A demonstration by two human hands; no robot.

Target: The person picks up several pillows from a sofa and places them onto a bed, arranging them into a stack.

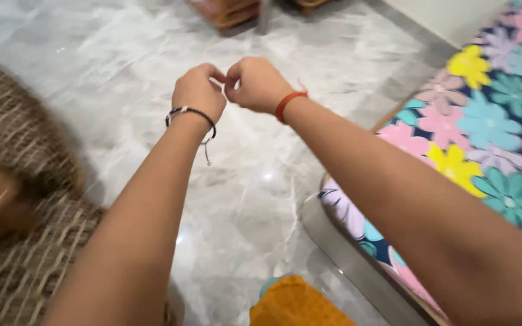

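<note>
Fingers point(217, 75) curled inward on both hands, tips meeting in a pinch at mid-frame; whatever sits between them too small to make out. Left hand point(199, 92) and right hand point(257, 83) touching at the knuckles, held out over the grey marble floor point(122, 48). Black cord bracelet point(192, 113) on the left wrist, loose end dangling; red band point(288, 102) on the right wrist. Flowered bedsheet point(484, 127) to the right, woven brown seat point(25, 181) to the left, orange cloth point(294, 305) at the near edge, wooden furniture point(228, 12) far off.
</note>
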